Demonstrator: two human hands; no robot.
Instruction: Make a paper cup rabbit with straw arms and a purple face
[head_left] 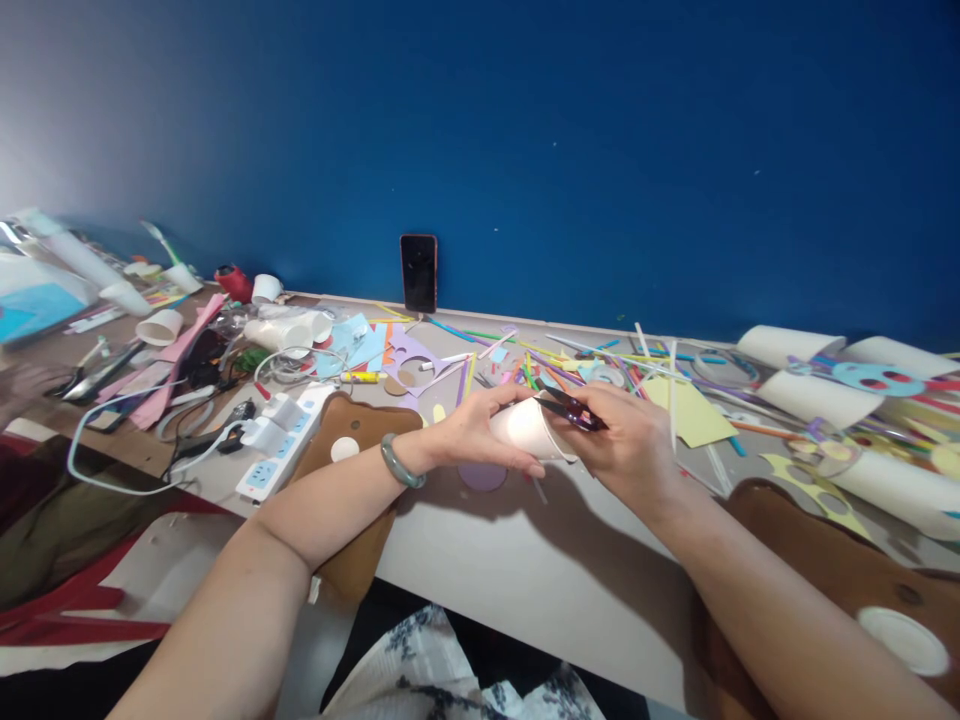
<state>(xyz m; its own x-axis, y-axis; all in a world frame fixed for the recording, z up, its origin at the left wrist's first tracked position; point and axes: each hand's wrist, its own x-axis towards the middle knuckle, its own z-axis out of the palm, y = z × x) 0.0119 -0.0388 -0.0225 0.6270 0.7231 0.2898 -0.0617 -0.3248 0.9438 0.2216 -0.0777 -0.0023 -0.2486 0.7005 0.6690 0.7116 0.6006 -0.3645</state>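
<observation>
Wall (600, 150) deep blue; cup (519, 428) white; bangle (403, 462) grey-green; power strip (279, 458) white, blue sockets.

A white paper cup (523, 428) is held on its side by the left hand (469, 430), above which a green bangle (403, 462) is worn. Dark scissors (574, 410) are gripped in the right hand (626, 435), at the cup's open end. Seen from the cup, a phone (419, 273) is propped upright against the blue wall (600, 160) at eleven o'clock. A white power strip (281, 450) is placed at nine o'clock, plugs inserted. Yellow paper (694, 412) is seen at three o'clock, with white cylinders (821, 400) farther out. A brown piece (810, 550) is laid at four o'clock.
</observation>
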